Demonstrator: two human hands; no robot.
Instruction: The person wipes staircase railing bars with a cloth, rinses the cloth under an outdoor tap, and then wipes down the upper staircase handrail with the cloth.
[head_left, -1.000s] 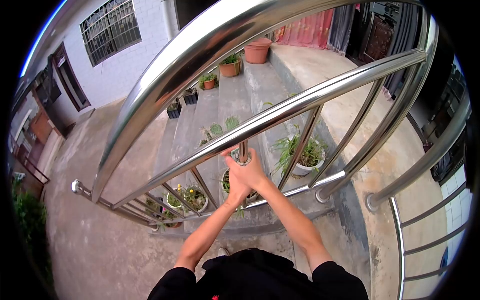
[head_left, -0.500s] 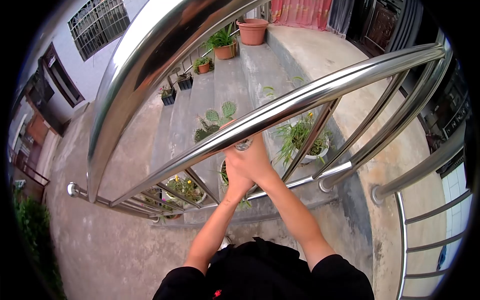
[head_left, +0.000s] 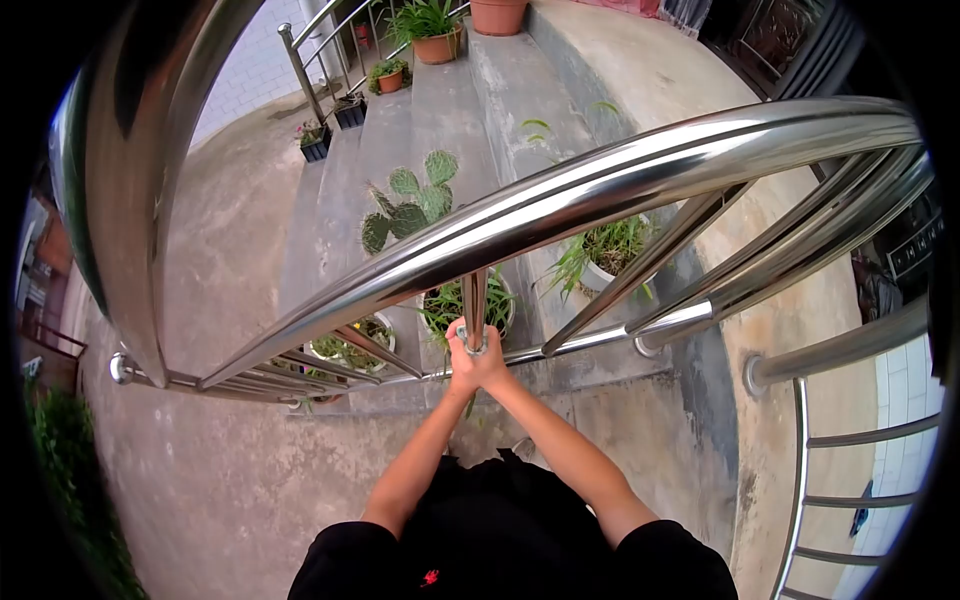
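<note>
Evidently, both hands meet low on a slim steel baluster, the left hand (head_left: 461, 368) and the right hand (head_left: 492, 368) pressed together with their fingers curled closely around it. This steel baluster (head_left: 475, 300) runs down from the thick polished handrail (head_left: 560, 216) towards the bottom rail (head_left: 595, 334), and the hands sit near its lower end. Something small and greyish shows between the fingers, but what it is cannot be told. Just behind the baluster stands a potted leafy plant (head_left: 440, 306), partly hidden by it. Beyond the handrail, a prickly pear cactus (head_left: 408, 205) rises over the concrete steps (head_left: 445, 120). To the right grows a grassy plant (head_left: 607, 250) in a white pot; to the left, a pot of yellow-flowered plants (head_left: 350, 345) shows through the bars. Both forearms reach forward from a black T-shirt (head_left: 500, 540) bearing a red mark (head_left: 430, 577).
</note>
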